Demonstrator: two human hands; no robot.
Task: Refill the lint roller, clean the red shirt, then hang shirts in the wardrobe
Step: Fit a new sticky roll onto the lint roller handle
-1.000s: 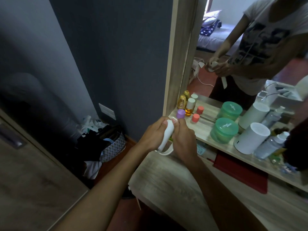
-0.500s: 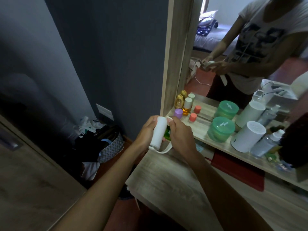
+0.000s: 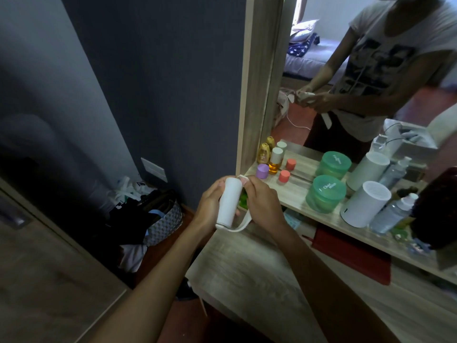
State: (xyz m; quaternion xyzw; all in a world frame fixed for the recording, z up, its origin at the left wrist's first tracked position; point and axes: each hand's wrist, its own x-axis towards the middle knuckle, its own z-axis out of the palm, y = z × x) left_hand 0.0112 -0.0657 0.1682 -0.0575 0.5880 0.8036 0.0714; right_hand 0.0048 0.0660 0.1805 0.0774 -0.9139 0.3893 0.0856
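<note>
A white lint roller [image 3: 228, 201] stands nearly upright between my hands, above the left end of the wooden dresser top [image 3: 249, 276]. My left hand [image 3: 210, 206] wraps around the white roll from the left. My right hand [image 3: 262, 206] pinches the roller's upper end with its fingertips. The thin white handle [image 3: 238, 225] curves from the bottom of the roll toward my right palm. No red shirt and no wardrobe interior are in view.
A shelf [image 3: 296, 191] under the mirror [image 3: 371, 70] carries small bottles, two green jars [image 3: 325, 194], a white cylinder [image 3: 363, 206] and spray bottles. A red flat item [image 3: 351, 253] lies below it. Bags and clothes [image 3: 148, 219] pile on the floor left, by a wooden panel [image 3: 37, 280].
The roller has turned from tilted to nearly upright, showing more of the white roll. My right fingertips have moved up to its top end. The camera has shifted slightly.
</note>
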